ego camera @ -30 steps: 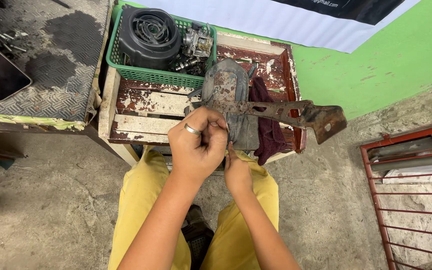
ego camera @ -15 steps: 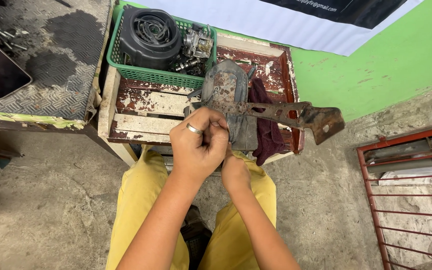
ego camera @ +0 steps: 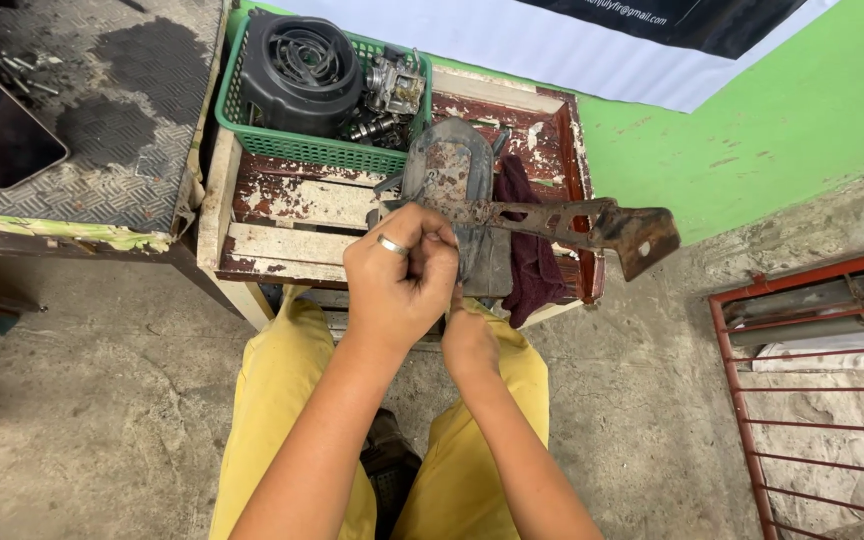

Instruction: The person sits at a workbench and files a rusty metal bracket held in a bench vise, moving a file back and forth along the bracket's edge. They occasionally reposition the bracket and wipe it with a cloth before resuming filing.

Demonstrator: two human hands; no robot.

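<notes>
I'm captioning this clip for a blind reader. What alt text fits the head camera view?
Seen from above, a person's left hand, wearing a ring, and right hand grip a rusty metal bracket over a worn wooden crate. A green basket of engine parts sits on the crate, with a dark red rag beside the bracket.

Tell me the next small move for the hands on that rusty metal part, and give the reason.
Probably keep the right hand bracing from below while the left hand goes on working its fingertips at the near end of the rusty metal bracket. The bracket juts out past the worn wooden crate, held up only at that end, so letting go would likely tip it.
</notes>
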